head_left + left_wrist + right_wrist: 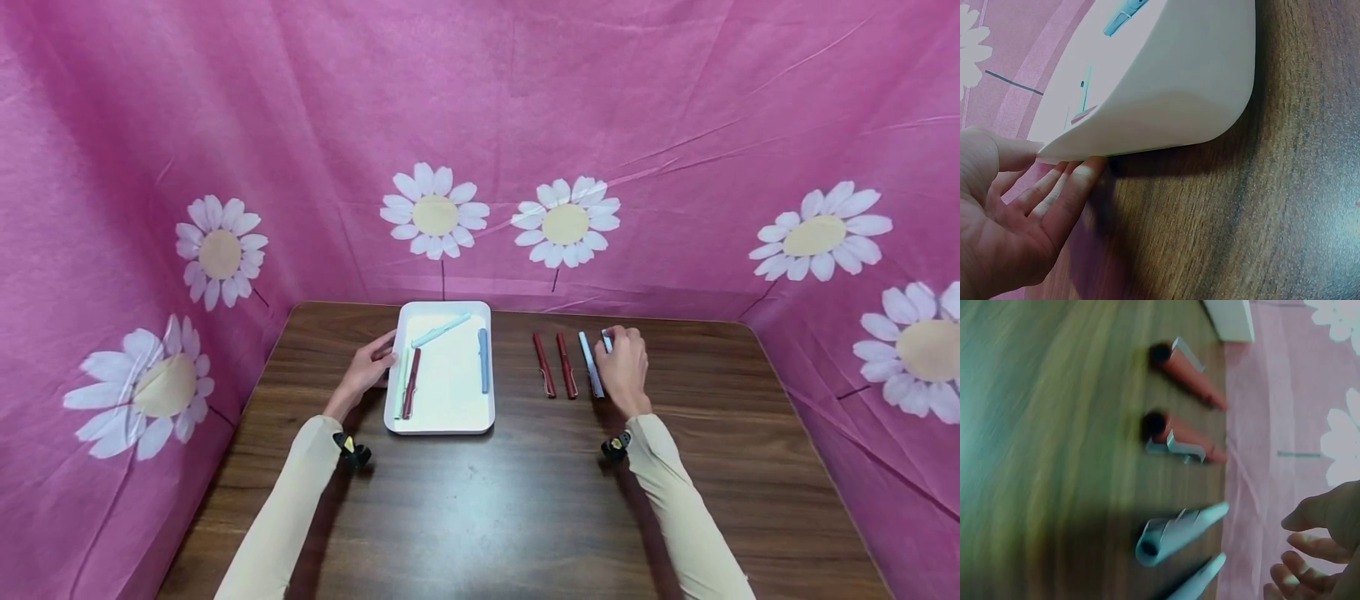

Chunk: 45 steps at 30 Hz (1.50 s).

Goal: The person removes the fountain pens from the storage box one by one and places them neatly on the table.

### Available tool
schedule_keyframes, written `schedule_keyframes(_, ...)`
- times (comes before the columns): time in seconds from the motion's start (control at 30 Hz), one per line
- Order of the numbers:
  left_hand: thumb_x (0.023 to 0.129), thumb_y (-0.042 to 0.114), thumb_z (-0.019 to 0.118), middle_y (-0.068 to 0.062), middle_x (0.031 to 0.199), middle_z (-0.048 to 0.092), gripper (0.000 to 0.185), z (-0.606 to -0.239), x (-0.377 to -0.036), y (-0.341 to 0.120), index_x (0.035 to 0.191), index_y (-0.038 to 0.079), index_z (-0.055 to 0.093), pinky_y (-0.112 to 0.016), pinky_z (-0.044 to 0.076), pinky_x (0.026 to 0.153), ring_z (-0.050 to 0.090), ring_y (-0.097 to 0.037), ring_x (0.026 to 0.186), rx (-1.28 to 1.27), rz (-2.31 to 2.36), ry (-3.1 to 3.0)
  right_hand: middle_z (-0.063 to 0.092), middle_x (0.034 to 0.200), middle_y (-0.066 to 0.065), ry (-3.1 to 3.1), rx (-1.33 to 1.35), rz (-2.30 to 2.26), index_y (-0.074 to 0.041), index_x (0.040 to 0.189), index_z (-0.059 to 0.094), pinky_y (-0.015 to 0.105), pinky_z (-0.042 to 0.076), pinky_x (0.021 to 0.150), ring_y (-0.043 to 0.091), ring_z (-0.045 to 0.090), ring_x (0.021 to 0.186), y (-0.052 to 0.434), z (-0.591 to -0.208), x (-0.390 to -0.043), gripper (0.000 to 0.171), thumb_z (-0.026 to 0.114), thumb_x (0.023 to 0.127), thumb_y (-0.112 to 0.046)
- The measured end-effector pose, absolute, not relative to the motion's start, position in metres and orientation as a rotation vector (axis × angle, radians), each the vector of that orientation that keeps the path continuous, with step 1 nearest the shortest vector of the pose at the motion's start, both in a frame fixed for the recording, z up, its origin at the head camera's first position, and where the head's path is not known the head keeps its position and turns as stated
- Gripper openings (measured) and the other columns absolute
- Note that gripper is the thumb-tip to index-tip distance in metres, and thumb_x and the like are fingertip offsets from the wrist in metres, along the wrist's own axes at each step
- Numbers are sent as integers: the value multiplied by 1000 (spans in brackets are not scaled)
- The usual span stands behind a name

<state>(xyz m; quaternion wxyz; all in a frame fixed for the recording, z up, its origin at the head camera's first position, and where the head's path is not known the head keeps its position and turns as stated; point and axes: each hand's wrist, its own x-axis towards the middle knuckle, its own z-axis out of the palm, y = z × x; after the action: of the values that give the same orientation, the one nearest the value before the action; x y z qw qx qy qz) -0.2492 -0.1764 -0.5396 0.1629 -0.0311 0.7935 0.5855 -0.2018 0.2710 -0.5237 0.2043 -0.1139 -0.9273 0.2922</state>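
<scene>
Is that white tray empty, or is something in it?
Not empty: the white tray holds four pens, including a dark red pen and a blue pen.

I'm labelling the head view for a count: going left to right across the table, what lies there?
Left hand → white tray → two red pens → light blue pen → right hand.

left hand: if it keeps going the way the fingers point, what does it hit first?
The left hand points toward the white tray; its fingertips already touch the tray's left wall under the rim, so the tray comes first. Past that wall lie the pale green pen and dark red pen.
</scene>
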Motion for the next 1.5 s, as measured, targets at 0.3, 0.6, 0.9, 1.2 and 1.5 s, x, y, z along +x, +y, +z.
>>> schedule_keyframes(0.3, 109, 13, 53, -26, 158, 46, 58, -543, -247, -183, 164, 20, 37, -36, 64, 80, 59, -39, 128, -101, 1653, 2275, 62, 116, 25, -2534, -220, 891, 3, 112, 69, 60, 49, 96, 47, 57, 110, 222, -512, -220, 21, 66, 94, -7)
schedule_keyframes(0.6, 109, 13, 54, -27, 158, 46, 58, -543, -246, -183, 164, 19, 37, -36, 65, 79, 61, -38, 126, -93, 1661, 2268, 61, 112, 22, -2468, -76, 970, 4, 112, 70, 54, 49, 96, 42, 56, 110, 178, -505, -228, 20, 68, 94, -4)
schedule_keyframes(0.9, 109, 13, 54, -26, 158, 46, 58, -542, -248, -179, 164, 19, 37, -36, 65, 80, 61, -36, 126, -89, 1660, 2264, 59, 113, 18, -2498, 143, 1107, 3, 117, 70, 45, 54, 98, 35, 60, 109, 129, -500, -230, 22, 69, 96, -4)
schedule_keyframes(1.2, 109, 13, 54, -26, 158, 47, 58, -543, -250, -176, 164, 19, 37, -35, 64, 79, 62, -36, 124, -79, 1650, 2263, 61, 112, 18, -2558, 394, 1157, 5, 120, 67, 36, 59, 81, 31, 66, 97, 99, -503, -230, 22, 63, 98, 0)
schedule_keyframes(1.5, 109, 12, 54, -27, 156, 49, 58, -544, -249, -176, 164, 18, 37, -36, 65, 80, 63, -38, 124, -67, 1668, 2265, 71, 111, 9, -2826, 1002, 420, -6, 111, 74, 38, 57, 86, 27, 65, 101, 89, -510, -235, 20, 71, 93, 2)
